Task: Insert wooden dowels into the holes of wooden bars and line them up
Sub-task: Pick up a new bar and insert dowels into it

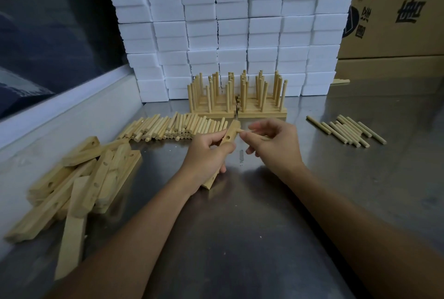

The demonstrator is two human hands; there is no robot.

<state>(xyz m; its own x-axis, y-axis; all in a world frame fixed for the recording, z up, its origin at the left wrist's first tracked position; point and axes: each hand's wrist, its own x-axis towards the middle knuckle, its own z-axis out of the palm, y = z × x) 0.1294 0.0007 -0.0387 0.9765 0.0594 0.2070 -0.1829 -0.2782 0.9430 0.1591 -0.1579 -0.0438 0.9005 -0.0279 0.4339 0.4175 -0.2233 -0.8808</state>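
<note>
Bar (pixel 224 152) and dowel (pixel 241 131) between hands (pixel 240 152)

At the back, a tall wall of white foam blocks (pixel 228 27) stacked in neat columns stands on the shiny grey metal bench (pixel 240 238). Just to its right, brown cardboard boxes (pixel 394 10) printed with black characters, one on top of another. Off to the left, a pale raised ledge (pixel 60 116) runs along the bench edge under a dark panel (pixel 48 22).
</note>
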